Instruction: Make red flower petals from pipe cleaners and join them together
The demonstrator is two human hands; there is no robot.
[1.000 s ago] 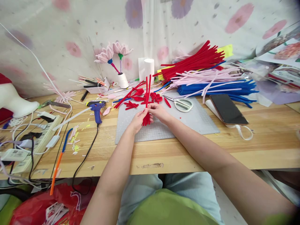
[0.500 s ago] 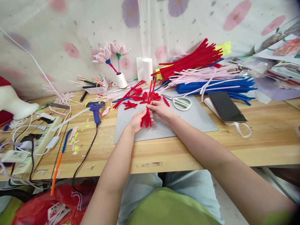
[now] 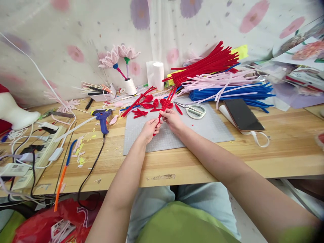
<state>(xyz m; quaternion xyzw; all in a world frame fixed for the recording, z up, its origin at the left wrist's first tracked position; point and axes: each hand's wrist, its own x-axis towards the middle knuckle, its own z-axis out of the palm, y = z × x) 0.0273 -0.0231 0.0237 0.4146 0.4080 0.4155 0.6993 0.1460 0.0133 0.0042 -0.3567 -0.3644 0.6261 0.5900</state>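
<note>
Several red pipe cleaners [image 3: 169,101] are held between my two hands, slanting up to the right over the grey cutting mat [image 3: 202,130]. My left hand [image 3: 151,129] is closed round their lower part. Higher up, my right hand [image 3: 170,118] pinches the same strands. Just beyond my hands lie red petal-like loops [image 3: 147,101] and a small pile of short red pieces [image 3: 140,113]. Scissors [image 3: 194,111] with pale handles rest to the right of my right hand. My fingers hide part of the strands.
Bundles of red [image 3: 202,64], pink [image 3: 220,81] and blue pipe cleaners [image 3: 230,92] lie at the back right, near a phone [image 3: 243,114]. To the left are a blue glue gun [image 3: 103,121] and a power strip [image 3: 37,162]. Pink flowers [image 3: 118,57] stand at the back.
The red pipe cleaners have tilted to the right and are gathered closer together. Their lower ends, spread out before, are now mostly inside my left hand.
</note>
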